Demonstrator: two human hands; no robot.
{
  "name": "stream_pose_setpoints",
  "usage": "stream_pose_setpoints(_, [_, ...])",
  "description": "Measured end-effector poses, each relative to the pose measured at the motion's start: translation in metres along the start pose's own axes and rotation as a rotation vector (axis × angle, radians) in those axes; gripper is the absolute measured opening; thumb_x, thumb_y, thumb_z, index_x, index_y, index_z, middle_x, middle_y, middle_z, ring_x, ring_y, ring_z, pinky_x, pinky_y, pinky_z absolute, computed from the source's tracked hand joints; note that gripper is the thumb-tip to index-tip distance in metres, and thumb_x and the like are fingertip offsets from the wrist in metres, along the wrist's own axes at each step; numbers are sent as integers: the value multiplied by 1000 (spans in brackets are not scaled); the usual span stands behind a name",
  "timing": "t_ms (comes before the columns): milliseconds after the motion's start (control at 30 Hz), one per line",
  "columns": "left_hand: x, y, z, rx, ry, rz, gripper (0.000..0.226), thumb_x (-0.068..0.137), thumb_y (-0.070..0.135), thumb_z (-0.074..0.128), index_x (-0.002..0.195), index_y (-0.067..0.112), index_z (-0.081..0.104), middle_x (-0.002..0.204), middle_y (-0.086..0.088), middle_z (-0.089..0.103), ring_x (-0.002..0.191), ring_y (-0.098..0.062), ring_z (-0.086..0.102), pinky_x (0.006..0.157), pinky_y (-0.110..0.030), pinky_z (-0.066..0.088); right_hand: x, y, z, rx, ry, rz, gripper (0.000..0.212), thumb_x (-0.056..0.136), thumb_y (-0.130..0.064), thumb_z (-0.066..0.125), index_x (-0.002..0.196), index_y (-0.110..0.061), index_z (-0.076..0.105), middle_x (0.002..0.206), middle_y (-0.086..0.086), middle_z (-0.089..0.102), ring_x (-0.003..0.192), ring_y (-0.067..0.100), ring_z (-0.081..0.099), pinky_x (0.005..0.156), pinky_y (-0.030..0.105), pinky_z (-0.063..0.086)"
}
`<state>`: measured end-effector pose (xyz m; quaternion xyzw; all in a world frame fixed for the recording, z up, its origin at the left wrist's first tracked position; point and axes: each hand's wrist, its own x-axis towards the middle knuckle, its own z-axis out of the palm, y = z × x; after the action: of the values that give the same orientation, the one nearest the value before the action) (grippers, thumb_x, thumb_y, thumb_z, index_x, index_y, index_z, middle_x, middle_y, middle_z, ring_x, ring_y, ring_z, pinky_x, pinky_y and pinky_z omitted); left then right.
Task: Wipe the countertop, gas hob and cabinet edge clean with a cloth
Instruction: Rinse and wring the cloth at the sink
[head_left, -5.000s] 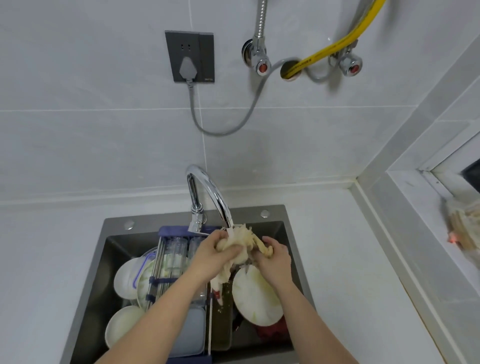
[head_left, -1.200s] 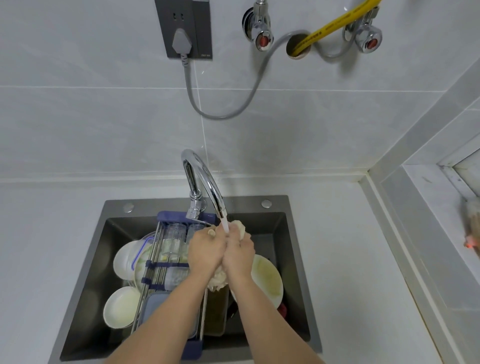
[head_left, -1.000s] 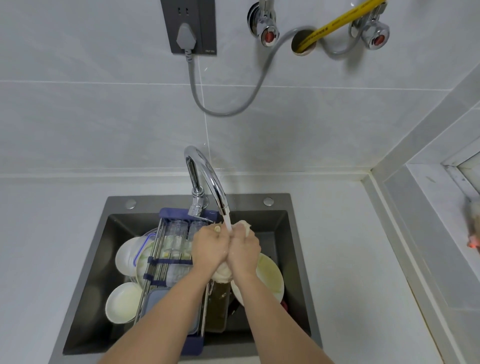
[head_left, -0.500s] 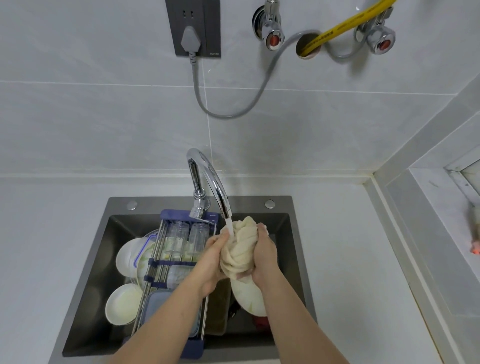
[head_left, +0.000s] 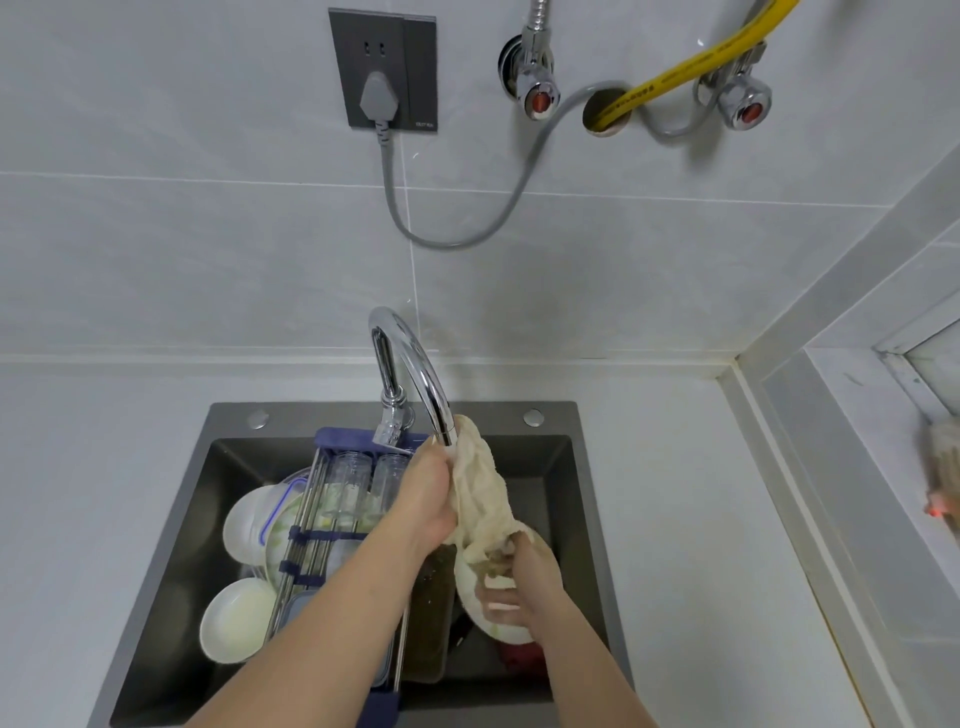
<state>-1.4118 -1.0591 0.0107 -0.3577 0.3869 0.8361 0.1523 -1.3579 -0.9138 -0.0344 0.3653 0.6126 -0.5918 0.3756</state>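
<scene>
Cloth: wet cream rag (head_left: 480, 499), stretched under curved chrome tap spout (head_left: 415, 374), over dark steel sink (head_left: 558, 423).
Left hand (head_left: 423, 501): gripping upper end.
Right hand (head_left: 522, 587): clutching lower end, apart.
Progress: rinsing only; white countertop (head_left: 691, 519) wiping judged ahead; hob, cabinet edge unseen.

A single head-worn wide-angle camera looks forward and steeply down from above the sink (head_left: 576, 467), which fills the lower middle of the frame, close enough that both forearms enter from the bottom edge. The tiled wall (head_left: 208, 234) rises across the upper half, its lines bowed by the lens, and a window ledge (head_left: 883, 441) cuts the right edge.
</scene>
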Motion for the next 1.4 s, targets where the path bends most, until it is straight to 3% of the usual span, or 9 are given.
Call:
stream_pose_setpoints(167, [-2,1,3,-178,-79,-103,40,100,45,58,70,18,62,67,-4,51,58,-22,52,64,-37,43,-1,13,-21,-717,354,-444,27,104,-42,45,116,-25,62,120,-1,63,111,22,62,99,40,53])
stream_pose_setpoints(300, [-14,3,5,-295,-104,-124,40,97,45,54,71,15,61,64,-5,58,58,-21,61,69,-38,47,-21,-8,-8,-650,246,-774,84,85,-50,67,157,-41,25,145,-21,33,136,4,33,113,37,38])
stream_pose_setpoints(433, [-19,1,2,-252,-38,-80,40,96,46,58,85,8,61,68,-13,61,64,-27,62,75,-42,51,-27,-28,6,-572,-2,-699,84,73,-40,78,145,-47,36,129,-19,60,115,1,60,99,32,54])
stream_pose_setpoints(633, [-26,11,-17,-230,-122,12,51,95,48,60,67,9,78,74,-15,69,67,-32,71,83,-45,50,-29,-39,9,-699,154,-740,44,78,-45,83,105,-26,53,93,-12,65,82,3,62,64,16,47])
stream_pose_setpoints(733, [-22,4,-39,-2,-43,49,62,99,59,49,105,5,79,105,-20,77,92,-33,77,91,-45,52,-39,-46,21,-635,223,-793,30,84,-33,76,93,-24,49,83,-8,61,70,4,57,53,14,37])
stream_pose_setpoints(867, [-17,-24,-63,235,-131,49,77,88,80,50,144,28,56,137,-5,67,127,-26,63,111,-50,44,-46,-62,34,-516,175,-727,30,77,-19,76,99,-25,56,89,-5,66,79,10,64,64,27,54])
stream_pose_setpoints(1067, [-31,-20,-28,-39,-172,38,65,91,61,63,132,10,67,131,-21,68,122,-34,66,109,-54,48,-46,-71,22,-391,-227,-768,56,76,-13,81,124,-36,62,113,-6,69,105,15,69,83,30,61])
stream_pose_setpoints(1267, [-23,-4,-24,-341,-76,18,69,89,68,60,132,14,67,127,-22,70,120,-41,65,109,-58,45,-18,-37,-6,-727,-14,-747,126,57,-65,86,160,-48,15,164,-17,19,150,11,21,123,49,30])
stream_pose_setpoints(1400, [-25,-1,-25,-389,-138,2,73,90,69,53,135,13,66,132,-23,66,122,-43,63,110,-58,44,-29,-30,11,-34,-256,-510,105,74,-58,84,159,-46,24,149,-10,49,131,9,53,108,42,50])
